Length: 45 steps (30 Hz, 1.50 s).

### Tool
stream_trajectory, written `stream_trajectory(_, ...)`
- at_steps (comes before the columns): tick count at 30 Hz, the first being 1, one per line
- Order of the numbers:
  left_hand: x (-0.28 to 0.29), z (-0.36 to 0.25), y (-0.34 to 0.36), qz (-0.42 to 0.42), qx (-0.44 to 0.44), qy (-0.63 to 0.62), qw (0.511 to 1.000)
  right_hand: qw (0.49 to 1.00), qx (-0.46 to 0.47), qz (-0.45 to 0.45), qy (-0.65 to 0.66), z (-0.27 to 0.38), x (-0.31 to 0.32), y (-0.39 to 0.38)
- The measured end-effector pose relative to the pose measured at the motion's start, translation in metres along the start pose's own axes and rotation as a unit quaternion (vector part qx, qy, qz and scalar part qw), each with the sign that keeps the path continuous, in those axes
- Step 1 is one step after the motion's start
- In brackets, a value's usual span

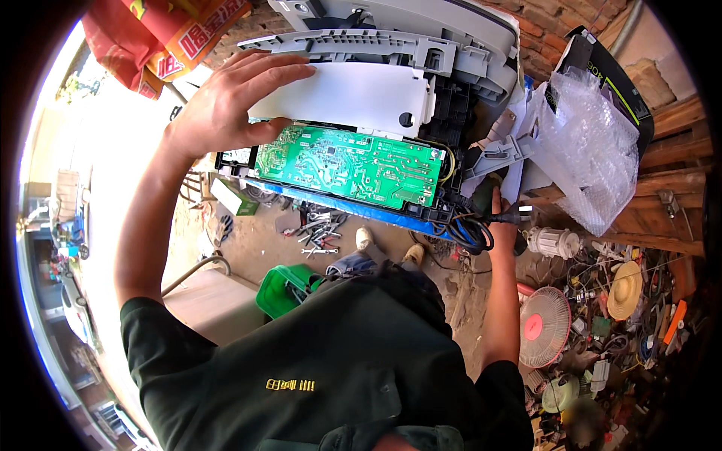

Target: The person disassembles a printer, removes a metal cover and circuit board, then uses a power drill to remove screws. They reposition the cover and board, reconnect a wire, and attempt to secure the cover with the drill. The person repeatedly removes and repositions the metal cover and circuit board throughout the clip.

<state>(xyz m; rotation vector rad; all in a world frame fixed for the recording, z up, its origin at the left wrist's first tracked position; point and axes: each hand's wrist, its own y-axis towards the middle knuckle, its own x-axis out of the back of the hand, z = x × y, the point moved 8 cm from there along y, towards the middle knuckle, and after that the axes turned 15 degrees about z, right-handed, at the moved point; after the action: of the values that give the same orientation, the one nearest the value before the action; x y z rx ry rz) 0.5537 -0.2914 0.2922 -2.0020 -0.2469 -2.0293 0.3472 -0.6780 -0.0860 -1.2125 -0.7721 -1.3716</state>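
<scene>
In front of me is a partly opened grey machine, perhaps a printer, with its grey plastic housing [361, 39] at the far side. A green circuit board [346, 165] lies exposed along its near side, beside a smooth white panel [338, 98]. My left hand [239, 94] is open, fingers spread over the panel's left end, thumb by the board's corner. At the machine's right end, my right hand [502, 216] is curled beside a coiled black power cord [475, 234] with a plug. A dark object shows around that hand; what it grips is mostly hidden.
Bubble wrap [587, 150] hangs over a black box [639, 113] on the right, by wooden boards [669, 180]. Below are a fan [543, 327], a straw hat [624, 291] and clutter. Hand tools [323, 229] and a green bin [282, 289] are on the ground.
</scene>
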Motion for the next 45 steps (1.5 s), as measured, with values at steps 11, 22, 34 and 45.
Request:
stream_trajectory(11,0.026,0.018,-0.074,-0.074,0.064,-0.175,0.980,0.974,-0.140,-0.141,0.111,-0.072,0.060,-0.092)
stream_trajectory(22,-0.004,-0.029,-0.053,-0.071,-0.017,-0.172,0.983,0.907,-0.060,-0.313,0.276,0.001,0.162,-0.119)
stream_trajectory(34,-0.019,-0.054,-0.022,-0.049,-0.037,-0.159,0.985,0.883,0.219,-0.272,0.314,0.166,0.246,-0.084)
stream_trajectory(45,-0.031,-0.047,-0.025,-0.020,-0.019,-0.187,0.982,0.881,0.382,-0.147,0.239,0.227,0.271,-0.053)
